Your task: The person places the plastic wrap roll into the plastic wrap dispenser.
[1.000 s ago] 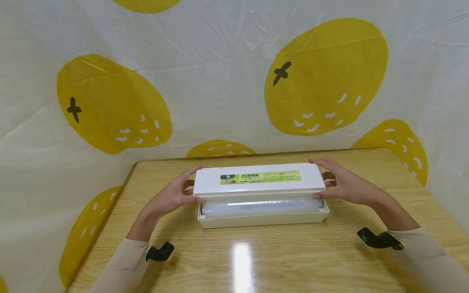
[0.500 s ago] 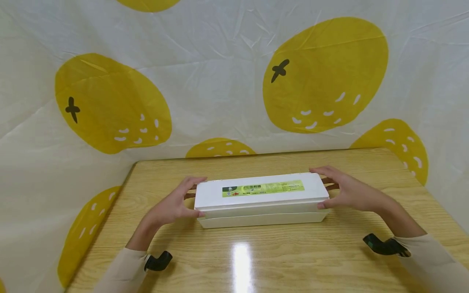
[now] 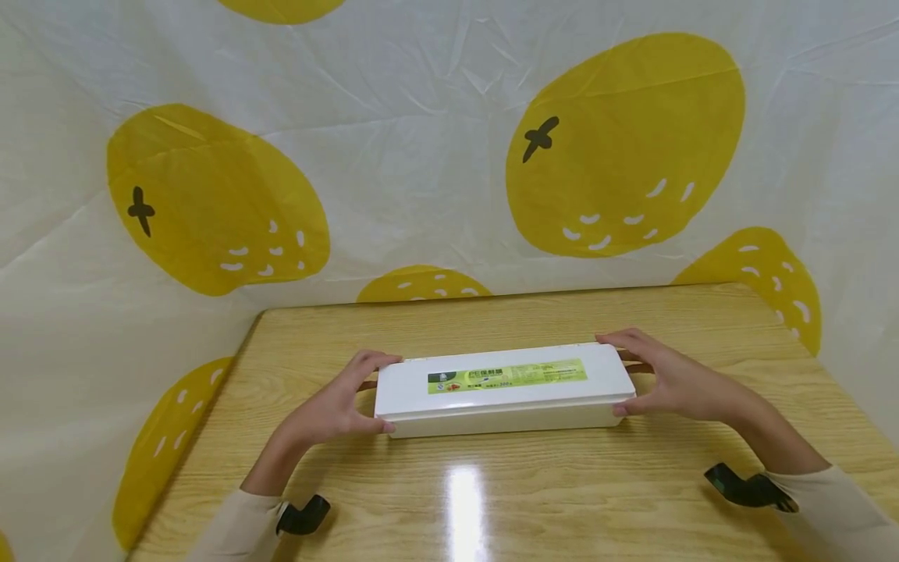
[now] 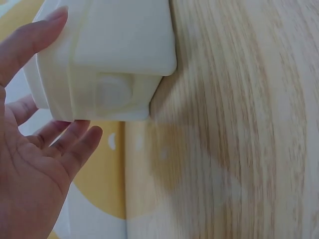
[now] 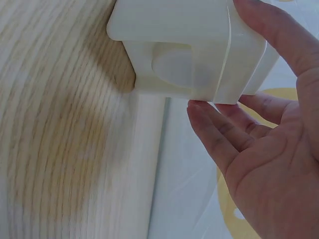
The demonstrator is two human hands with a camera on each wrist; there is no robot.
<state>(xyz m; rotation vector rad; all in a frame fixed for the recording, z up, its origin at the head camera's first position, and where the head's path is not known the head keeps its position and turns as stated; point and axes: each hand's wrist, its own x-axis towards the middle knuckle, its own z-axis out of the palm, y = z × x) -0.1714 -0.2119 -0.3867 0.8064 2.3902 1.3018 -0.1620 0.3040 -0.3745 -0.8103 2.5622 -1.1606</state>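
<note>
A long white cling film box (image 3: 506,422) stands on the wooden table with its white lid (image 3: 403,386) seated on top. A green and yellow label (image 3: 507,376) runs along the lid. My left hand (image 3: 333,406) holds the lid's left end, thumb at the front edge and fingers behind. At the opposite end my right hand (image 3: 677,384) grips it the same way. In both wrist views the lid meets the box in a narrow seam, with fingertips (image 4: 89,137) against the back side. The film roll inside is hidden.
The wooden table (image 3: 562,499) reaches back to a white cloth (image 3: 421,156) printed with big yellow fruits, which also hangs at the left. A black wrist mount (image 3: 303,515) sits at the left cuff, another black mount (image 3: 747,488) at the right.
Both hands have lowered the lid onto the box, coming down and slightly toward me. The film roll, visible a second ago, is now covered. The box base has stayed in place.
</note>
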